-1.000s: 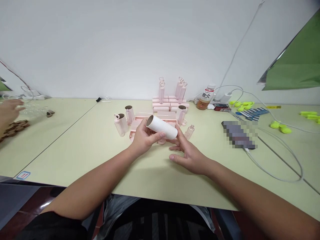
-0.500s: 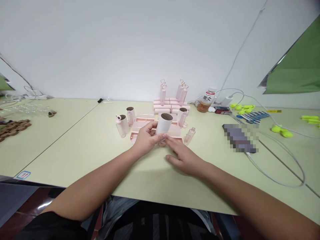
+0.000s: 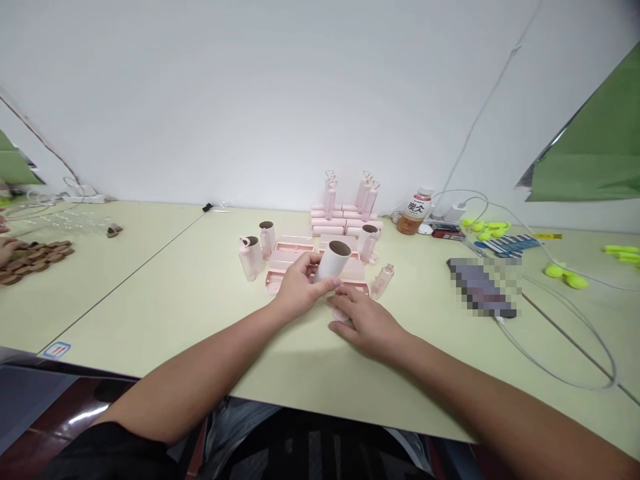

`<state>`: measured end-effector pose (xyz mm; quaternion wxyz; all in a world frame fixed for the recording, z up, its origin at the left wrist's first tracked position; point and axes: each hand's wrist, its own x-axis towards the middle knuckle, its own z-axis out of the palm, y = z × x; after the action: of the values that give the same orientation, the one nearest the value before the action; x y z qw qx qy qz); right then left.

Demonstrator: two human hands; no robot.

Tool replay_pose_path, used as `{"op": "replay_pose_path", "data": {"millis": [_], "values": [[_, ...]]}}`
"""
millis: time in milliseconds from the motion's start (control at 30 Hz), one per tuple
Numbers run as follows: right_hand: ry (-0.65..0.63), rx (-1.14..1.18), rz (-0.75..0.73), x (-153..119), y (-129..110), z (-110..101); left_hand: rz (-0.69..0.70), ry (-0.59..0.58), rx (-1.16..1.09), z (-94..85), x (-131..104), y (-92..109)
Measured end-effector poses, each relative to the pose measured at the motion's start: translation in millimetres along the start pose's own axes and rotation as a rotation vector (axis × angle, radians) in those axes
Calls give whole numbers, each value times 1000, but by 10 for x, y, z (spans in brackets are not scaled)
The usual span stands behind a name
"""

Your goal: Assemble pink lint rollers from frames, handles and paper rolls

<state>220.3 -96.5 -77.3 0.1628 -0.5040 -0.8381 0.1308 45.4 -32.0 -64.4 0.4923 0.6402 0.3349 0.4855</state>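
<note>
In the head view my left hand (image 3: 303, 287) is closed round a white cardboard tube (image 3: 331, 263) with a brown inside, tilted over to the right. Just below the tube's lower end, my right hand (image 3: 367, 320) has its thumb and fingers round a flat pale-pink round piece (image 3: 341, 314); its fingers partly hide it. Behind the hands lie open pink cases (image 3: 295, 249). A pink bottle (image 3: 247, 260) with a loop leans by another tube on the left, and a small clear pink bottle (image 3: 383, 280) stands tilted to the right.
Against the wall, pink closed cases (image 3: 327, 230) are stacked with slim pink bottles (image 3: 370, 200) on top. Farther right are a labelled drink bottle (image 3: 415, 212), a blurred-out phone (image 3: 477, 287) with a white cable, and yellow-green pieces (image 3: 565, 273). Brown pieces (image 3: 35, 260) lie far left, beside another person's hand.
The tube leans further to the right in my left hand. The pink round piece now shows between my right thumb and fingers. The whole view has shifted slightly.
</note>
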Motion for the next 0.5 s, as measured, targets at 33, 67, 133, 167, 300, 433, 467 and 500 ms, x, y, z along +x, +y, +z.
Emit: {"op": "replay_pose_path", "data": {"millis": [33, 67, 133, 167, 300, 433, 467, 500], "values": [[-20, -11, -7, 11, 2, 1, -4, -8, 5, 5, -4, -1], [-40, -23, -9, 21, 4, 0, -7, -13, 16, 8, -8, -2], [-73, -50, 1, 33, 10, -13, -11, -16, 41, 11, -13, -4], [-84, -64, 10, 33, 13, -25, -10, -18, 51, 10, -15, -6], [-77, -75, 40, 6, 30, -82, 15, -21, 65, -4, -13, -17], [4, 27, 20, -26, 66, -104, 20, -29, 51, -21, 1, -26], [16, 65, 7, -30, 76, -105, 17, -28, 44, -24, 5, -30], [34, 115, -9, -34, 86, -108, 15, -28, 40, -26, 9, -35]]}}
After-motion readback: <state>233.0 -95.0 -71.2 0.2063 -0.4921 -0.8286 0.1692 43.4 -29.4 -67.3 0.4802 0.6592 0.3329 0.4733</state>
